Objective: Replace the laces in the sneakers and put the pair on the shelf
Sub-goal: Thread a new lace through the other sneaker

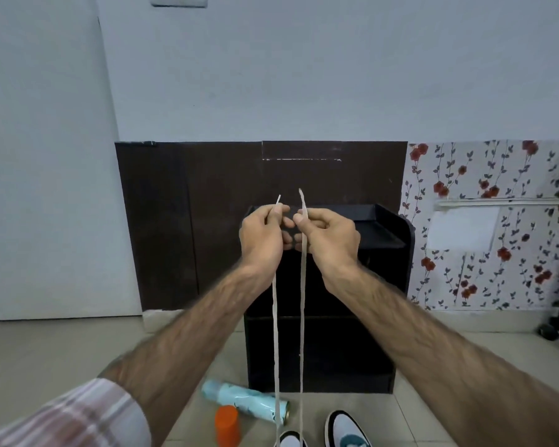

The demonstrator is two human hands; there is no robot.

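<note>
Lace hangs from both hands down to the shoe on the floor. Left hand and right hand each pinch one end. Pull both ends level; it probably runs through the lowest holes.

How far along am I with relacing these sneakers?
Partway. In hand: the left hand and right hand each pinch one end of a white lace, pulled up from the near sneaker. How much of it is threaded is out of view. Left: the other sneaker still sits on the floor, and neither is on the shelf yet.
</note>
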